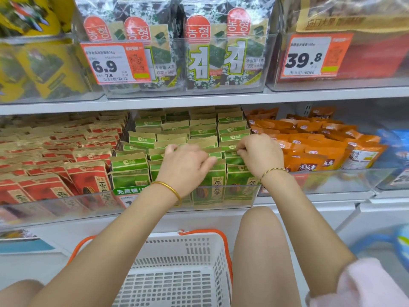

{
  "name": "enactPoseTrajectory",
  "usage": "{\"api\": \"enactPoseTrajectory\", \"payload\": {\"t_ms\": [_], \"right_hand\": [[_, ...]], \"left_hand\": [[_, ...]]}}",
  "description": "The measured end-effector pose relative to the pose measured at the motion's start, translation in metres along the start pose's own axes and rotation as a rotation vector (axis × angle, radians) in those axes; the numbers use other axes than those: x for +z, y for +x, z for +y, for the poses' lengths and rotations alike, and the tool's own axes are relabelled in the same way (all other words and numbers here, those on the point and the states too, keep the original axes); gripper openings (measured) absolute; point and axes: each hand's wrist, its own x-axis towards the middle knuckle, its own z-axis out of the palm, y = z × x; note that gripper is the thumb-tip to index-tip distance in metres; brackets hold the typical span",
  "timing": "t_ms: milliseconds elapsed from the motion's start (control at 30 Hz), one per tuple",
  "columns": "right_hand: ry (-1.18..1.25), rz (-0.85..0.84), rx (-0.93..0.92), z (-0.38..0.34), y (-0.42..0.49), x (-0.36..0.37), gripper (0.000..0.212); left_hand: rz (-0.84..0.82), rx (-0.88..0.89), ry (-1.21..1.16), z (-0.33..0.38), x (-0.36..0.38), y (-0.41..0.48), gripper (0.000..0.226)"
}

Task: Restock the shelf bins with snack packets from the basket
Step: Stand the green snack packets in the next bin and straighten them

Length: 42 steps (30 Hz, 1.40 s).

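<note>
Green paper snack packets point(130, 165) fill the clear plastic bin point(221, 194); white slotted basket point(177, 239) shows empty. Left hand point(188, 166), right hand point(261, 154): fingers pinching packet tops. Judged nearly done.

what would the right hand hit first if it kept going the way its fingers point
The green packets: the right hand points left into their rows, fingertips apparently pinching one top edge. The left hand lies beyond, depth unclear.

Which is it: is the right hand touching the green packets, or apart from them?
Touching. The head view shows the right hand with fingers pinching a top edge among the green packets.
</note>
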Motion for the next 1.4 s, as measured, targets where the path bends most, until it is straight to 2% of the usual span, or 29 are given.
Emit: {"api": "enactPoseTrajectory", "payload": {"t_ms": [133,200,300,367,467,533,633,833,933,1033,1133,1233,1333,1400], "right_hand": [[0.006,-0.001,0.025,-0.001,0.001,0.001,0.02],[0.025,0.019,0.051,-0.002,0.0,0.001,0.02],[0.025,-0.003,0.063,-0.002,-0.001,-0.001,0.021],[0.046,-0.03,0.065,-0.001,0.0,-0.004,0.022],[0.153,0.066,0.042,-0.004,0.007,-0.012,0.033],[0.177,0.085,-0.017,-0.009,0.017,-0.012,0.041],[0.049,-0.038,-0.028,-0.016,0.03,-0.004,0.042],[-0.106,-0.015,0.102,-0.008,0.026,0.006,0.026],[-0.079,-0.027,0.114,-0.01,0.032,0.003,0.024],[-0.027,0.093,0.082,-0.011,0.045,-0.004,0.026],[0.005,0.066,0.001,-0.015,0.058,0.0,0.033],[0.003,-0.008,0.054,-0.015,0.062,0.008,0.029],[0.02,0.013,0.141,-0.011,0.06,0.011,0.024],[0.019,0.016,0.165,-0.01,0.057,0.012,0.024]], "left_hand": [[0.078,-0.074,-0.062,0.0,-0.005,0.019,0.018],[0.036,-0.124,-0.091,-0.002,-0.011,0.03,0.019],[-0.029,-0.106,0.018,-0.002,-0.015,0.042,0.01],[0.022,-0.064,0.008,-0.001,-0.011,0.042,0.011],[0.064,-0.099,-0.11,-0.007,-0.007,0.039,0.022],[-0.042,-0.15,-0.063,-0.012,-0.005,0.042,0.036],[-0.255,-0.133,0.015,-0.009,-0.004,0.046,0.045],[-0.325,-0.046,-0.065,-0.001,-0.006,0.044,0.045],[-0.267,-0.117,-0.176,-0.004,-0.009,0.054,0.044],[-0.144,-0.226,-0.215,-0.01,-0.009,0.072,0.036],[-0.25,-0.239,-0.098,-0.013,-0.005,0.089,0.035],[-0.323,-0.274,-0.054,-0.018,-0.001,0.103,0.025],[-0.327,-0.292,0.013,-0.021,0.001,0.107,0.02],[-0.24,-0.268,0.034,-0.022,0.002,0.104,0.018]]}}
